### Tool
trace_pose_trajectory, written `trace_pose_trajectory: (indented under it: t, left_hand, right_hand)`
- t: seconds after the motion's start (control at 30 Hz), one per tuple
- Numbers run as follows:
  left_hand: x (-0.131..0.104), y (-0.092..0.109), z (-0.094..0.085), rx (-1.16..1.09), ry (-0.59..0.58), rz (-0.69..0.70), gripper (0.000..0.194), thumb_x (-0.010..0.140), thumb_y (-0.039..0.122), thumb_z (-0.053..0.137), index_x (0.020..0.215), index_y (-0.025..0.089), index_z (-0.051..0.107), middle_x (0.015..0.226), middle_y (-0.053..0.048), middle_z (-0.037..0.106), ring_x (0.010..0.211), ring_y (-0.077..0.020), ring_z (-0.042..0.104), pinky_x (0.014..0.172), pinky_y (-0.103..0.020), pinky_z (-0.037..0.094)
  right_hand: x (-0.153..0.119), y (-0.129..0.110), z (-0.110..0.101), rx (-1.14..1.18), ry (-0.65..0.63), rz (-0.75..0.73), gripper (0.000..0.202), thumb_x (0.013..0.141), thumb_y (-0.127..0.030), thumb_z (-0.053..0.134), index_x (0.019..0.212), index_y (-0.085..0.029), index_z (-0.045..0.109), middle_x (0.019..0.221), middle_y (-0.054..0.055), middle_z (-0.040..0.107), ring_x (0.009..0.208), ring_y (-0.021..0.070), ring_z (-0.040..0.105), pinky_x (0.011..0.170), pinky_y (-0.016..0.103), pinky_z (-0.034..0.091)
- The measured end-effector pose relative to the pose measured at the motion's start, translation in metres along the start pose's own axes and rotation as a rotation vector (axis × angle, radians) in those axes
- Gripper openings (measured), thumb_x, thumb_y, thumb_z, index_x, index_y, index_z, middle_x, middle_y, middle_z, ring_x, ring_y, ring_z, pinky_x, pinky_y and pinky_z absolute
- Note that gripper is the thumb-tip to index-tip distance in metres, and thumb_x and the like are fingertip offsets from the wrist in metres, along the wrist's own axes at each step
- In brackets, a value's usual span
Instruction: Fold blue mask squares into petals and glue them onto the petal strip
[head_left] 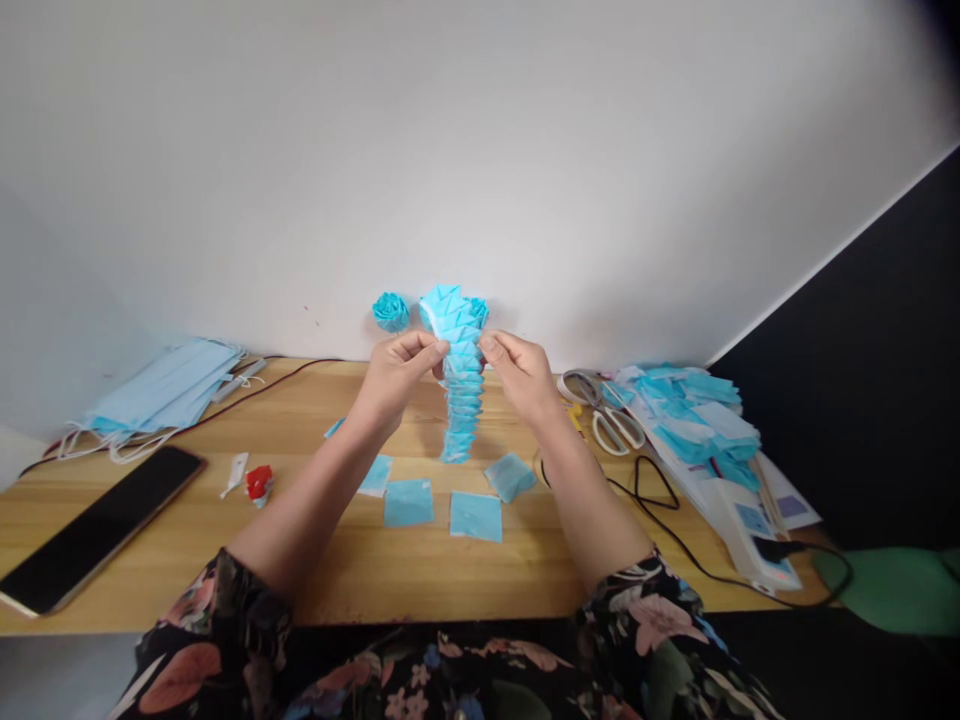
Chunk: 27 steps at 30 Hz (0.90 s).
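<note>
Between my two hands hangs a pleated strip of light blue mask fabric (463,385), folded in zigzag layers. My left hand (405,370) pinches its left edge near the upper part. The right edge is pinched at about the same height by my right hand (517,365). Behind the strip's top, a rolled blue flower (477,311) partly shows. Another blue fabric rose (390,312) is up against the wall to the left. Below the strip, several blue fabric squares lie on the table, among them a square (475,516) and another square (409,502).
On the wooden table (337,580), a phone (101,530) and stacked face masks (169,390) lie left, near a red scrap (259,483). To the right are white-handled scissors (619,430), a pile of blue fabric pieces (690,410), a power strip (750,535) and a black cable (675,530).
</note>
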<state>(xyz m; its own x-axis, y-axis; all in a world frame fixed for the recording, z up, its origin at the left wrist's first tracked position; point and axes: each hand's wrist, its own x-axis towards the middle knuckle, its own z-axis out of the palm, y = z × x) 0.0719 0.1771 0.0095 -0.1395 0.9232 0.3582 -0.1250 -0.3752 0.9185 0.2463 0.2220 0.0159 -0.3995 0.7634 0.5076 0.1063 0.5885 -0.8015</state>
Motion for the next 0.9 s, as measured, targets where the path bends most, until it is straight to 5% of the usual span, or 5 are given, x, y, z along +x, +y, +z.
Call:
trace_pose_trajectory:
  t: [0.17, 0.47, 0.9]
  left_hand:
    - [0.0015, -0.0024, -0.0023, -0.029, 0.041, 0.029, 0.027, 0.08, 0.036, 0.075, 0.064, 0.017, 0.065, 0.06, 0.001, 0.061, 0.061, -0.0116, 0.055, 0.07, -0.026, 0.046]
    - [0.0013, -0.008, -0.0005, -0.104, -0.069, -0.006, 0.043, 0.087, 0.054, 0.066, 0.066, 0.017, 0.063, 0.065, -0.001, 0.059, 0.066, -0.0139, 0.056, 0.07, -0.028, 0.049]
    - [0.0017, -0.0072, 0.0005, -0.064, -0.043, -0.016, 0.018, 0.071, 0.031, 0.079, 0.079, 0.017, 0.07, 0.069, 0.001, 0.064, 0.063, -0.0118, 0.057, 0.065, -0.026, 0.048]
  right_hand:
    - [0.0012, 0.0014, -0.0016, 0.038, -0.039, 0.045, 0.04, 0.09, -0.057, 0.06, 0.088, -0.019, 0.069, 0.08, 0.002, 0.064, 0.078, 0.0155, 0.058, 0.074, 0.027, 0.046]
    - [-0.0002, -0.005, 0.0, -0.053, 0.026, 0.048, 0.028, 0.086, -0.043, 0.062, 0.072, -0.019, 0.06, 0.07, -0.001, 0.056, 0.069, 0.0128, 0.05, 0.066, 0.026, 0.04]
    - [-0.0016, -0.0035, -0.0007, -0.089, 0.007, 0.024, 0.034, 0.09, -0.047, 0.059, 0.071, -0.019, 0.058, 0.067, -0.002, 0.052, 0.067, 0.0123, 0.047, 0.064, 0.025, 0.04]
